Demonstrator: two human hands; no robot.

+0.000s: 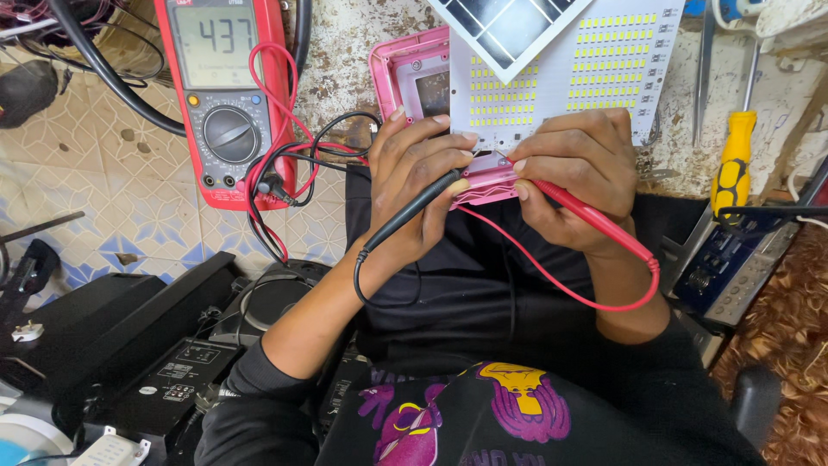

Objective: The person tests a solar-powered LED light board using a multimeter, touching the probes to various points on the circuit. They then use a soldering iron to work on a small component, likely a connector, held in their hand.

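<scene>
The exact spot where the two probe tips meet the work is hidden behind fingertips, and the upper edge of the white LED panel point(595, 65) is cut off by the frame, as is most of the small solar panel point(509, 30) laid over its top left corner. A black multimeter probe point(414, 211) is pinched between the curled fingers and thumb of the left hand point(423, 185), its tip pointed at the lower edge of the panel; a red multimeter probe point(586, 216) is clamped in the closed fingers of the right hand point(573, 177), its tip brought to the same edge just beside the black one. The panel is seen as a flat white board covered in rows of small yellow LED chips, resting over a pink plastic housing point(405, 78) at the top centre of the view, above the person's lap. The inside of the housing is largely covered and hard to make out. Red and black leads are trailed to a red digital multimeter point(226, 103) lying to the left on patterned tiles, its display lit. A yellow-handled screwdriver point(733, 164) is seen upright at the right.
</scene>
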